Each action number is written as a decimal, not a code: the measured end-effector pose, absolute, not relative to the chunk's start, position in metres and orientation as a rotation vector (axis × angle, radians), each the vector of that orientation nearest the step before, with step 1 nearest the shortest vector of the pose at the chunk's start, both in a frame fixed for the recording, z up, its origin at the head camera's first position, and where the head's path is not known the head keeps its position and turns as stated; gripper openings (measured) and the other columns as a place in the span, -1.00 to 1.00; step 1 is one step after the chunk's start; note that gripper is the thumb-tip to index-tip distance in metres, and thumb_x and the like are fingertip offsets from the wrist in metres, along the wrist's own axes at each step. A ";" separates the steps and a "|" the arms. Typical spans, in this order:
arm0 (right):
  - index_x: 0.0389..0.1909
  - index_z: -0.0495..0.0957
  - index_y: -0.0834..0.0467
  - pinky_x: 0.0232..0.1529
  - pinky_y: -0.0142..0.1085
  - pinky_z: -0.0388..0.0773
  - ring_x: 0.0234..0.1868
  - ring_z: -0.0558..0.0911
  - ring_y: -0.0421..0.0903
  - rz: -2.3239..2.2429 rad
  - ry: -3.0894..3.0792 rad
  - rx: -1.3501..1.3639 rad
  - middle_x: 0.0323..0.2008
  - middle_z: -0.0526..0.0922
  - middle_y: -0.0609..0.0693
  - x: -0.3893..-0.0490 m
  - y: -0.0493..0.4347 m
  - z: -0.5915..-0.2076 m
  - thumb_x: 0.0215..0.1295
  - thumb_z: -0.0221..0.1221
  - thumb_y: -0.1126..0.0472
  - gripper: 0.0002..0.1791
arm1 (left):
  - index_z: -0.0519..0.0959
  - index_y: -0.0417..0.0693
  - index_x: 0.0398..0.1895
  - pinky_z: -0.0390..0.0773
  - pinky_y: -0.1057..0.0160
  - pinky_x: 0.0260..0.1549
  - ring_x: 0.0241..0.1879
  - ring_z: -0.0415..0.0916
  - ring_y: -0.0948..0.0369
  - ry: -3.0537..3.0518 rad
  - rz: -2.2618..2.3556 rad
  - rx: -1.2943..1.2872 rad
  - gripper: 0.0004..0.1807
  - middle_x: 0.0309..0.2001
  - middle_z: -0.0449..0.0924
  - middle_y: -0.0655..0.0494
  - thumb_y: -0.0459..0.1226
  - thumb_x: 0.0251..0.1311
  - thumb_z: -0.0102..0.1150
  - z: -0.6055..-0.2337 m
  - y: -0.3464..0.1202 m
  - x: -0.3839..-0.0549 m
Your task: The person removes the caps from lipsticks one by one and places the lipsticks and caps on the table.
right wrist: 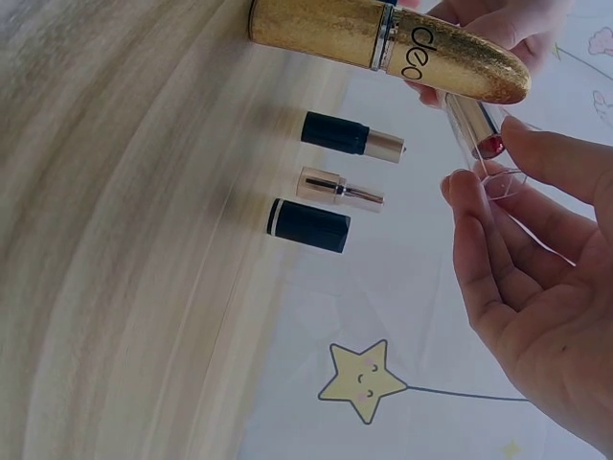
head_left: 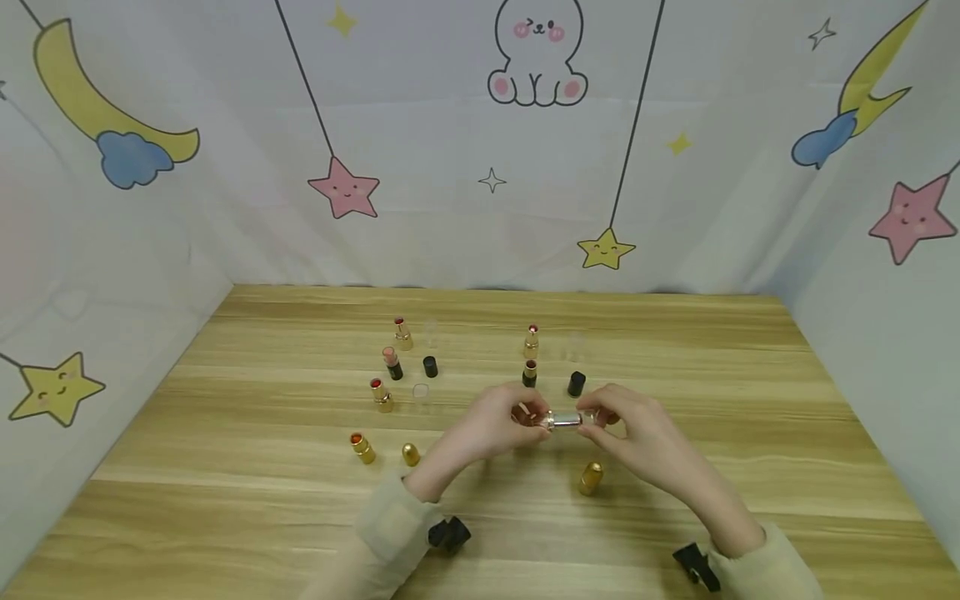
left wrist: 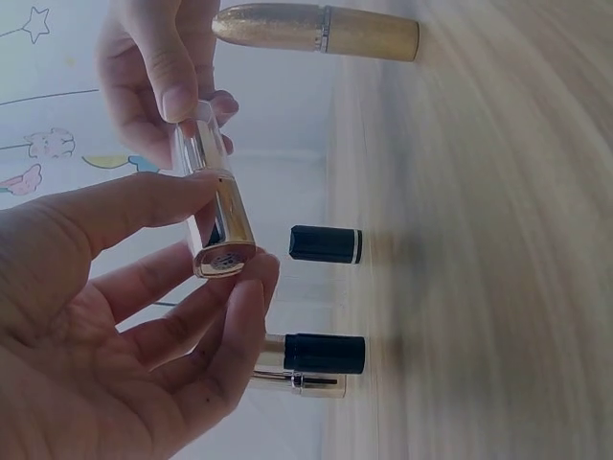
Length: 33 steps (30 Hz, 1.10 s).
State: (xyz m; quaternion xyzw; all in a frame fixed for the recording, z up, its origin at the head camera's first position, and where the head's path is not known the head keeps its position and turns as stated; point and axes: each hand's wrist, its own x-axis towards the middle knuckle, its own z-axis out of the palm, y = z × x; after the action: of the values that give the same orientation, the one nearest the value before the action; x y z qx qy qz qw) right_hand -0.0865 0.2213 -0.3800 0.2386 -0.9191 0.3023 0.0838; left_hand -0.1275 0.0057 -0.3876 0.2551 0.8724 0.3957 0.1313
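Above the middle of the table, a lipstick (head_left: 564, 420) with a shiny gold base and a dark red tip lies level between both hands. My left hand (head_left: 498, 425) pinches its base (left wrist: 230, 216) between thumb and fingers. From the other end my right hand (head_left: 641, 427) pinches a clear cap (right wrist: 502, 182), which surrounds the red tip (right wrist: 489, 148). Below the hands stands a capped gold lipstick (head_left: 591, 478), upright on the table. Behind them are an uncapped black-based lipstick (head_left: 529, 375), a gold-based lipstick (head_left: 532, 343) and a black cap (head_left: 576, 384).
Toward the left stand several uncapped lipsticks (head_left: 381, 397) in a column. Beside them are a black cap (head_left: 430, 367), a gold cap (head_left: 410, 454) and a faint clear cap (head_left: 421, 392). A printed curtain (head_left: 450, 233) hangs along the back edge of the wooden table (head_left: 247, 517).
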 end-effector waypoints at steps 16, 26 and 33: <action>-0.16 0.64 0.05 -0.33 -0.42 0.48 -0.33 0.54 -0.34 0.919 -2.705 0.681 -0.32 0.64 -0.20 -0.087 0.220 -0.379 0.10 0.36 0.23 -0.75 | 0.63 -0.10 -0.26 0.53 0.44 -0.34 -0.33 0.54 0.29 2.506 1.212 0.807 -0.83 -0.27 0.63 0.04 -0.28 0.08 0.36 -0.387 0.000 -0.129; -0.12 0.64 0.04 -0.34 -0.42 0.46 -0.32 0.53 -0.33 0.925 -2.656 0.712 -0.30 0.65 -0.16 -0.088 0.219 -0.380 0.11 0.35 0.26 -0.72 | 0.63 -0.10 -0.27 0.55 0.42 -0.31 -0.30 0.56 0.27 2.498 1.253 0.803 -0.85 -0.26 0.65 0.05 -0.30 0.09 0.36 -0.387 -0.005 -0.129; -0.12 0.63 0.05 -0.29 -0.40 0.50 -0.31 0.54 -0.33 0.919 -2.645 0.726 -0.27 0.66 -0.15 -0.090 0.218 -0.379 0.11 0.34 0.26 -0.72 | 0.64 -0.11 -0.24 0.55 0.45 -0.34 -0.33 0.58 0.28 2.504 1.252 0.818 -0.82 -0.26 0.66 0.05 -0.28 0.09 0.36 -0.387 -0.007 -0.131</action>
State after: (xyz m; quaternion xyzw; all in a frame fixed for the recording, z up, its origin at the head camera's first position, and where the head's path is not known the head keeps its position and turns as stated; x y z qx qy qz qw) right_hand -0.0896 0.2184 -0.3789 0.2491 -0.9073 0.3153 0.1242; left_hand -0.1307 -0.0066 -0.3871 0.2787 0.8531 0.4265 0.1122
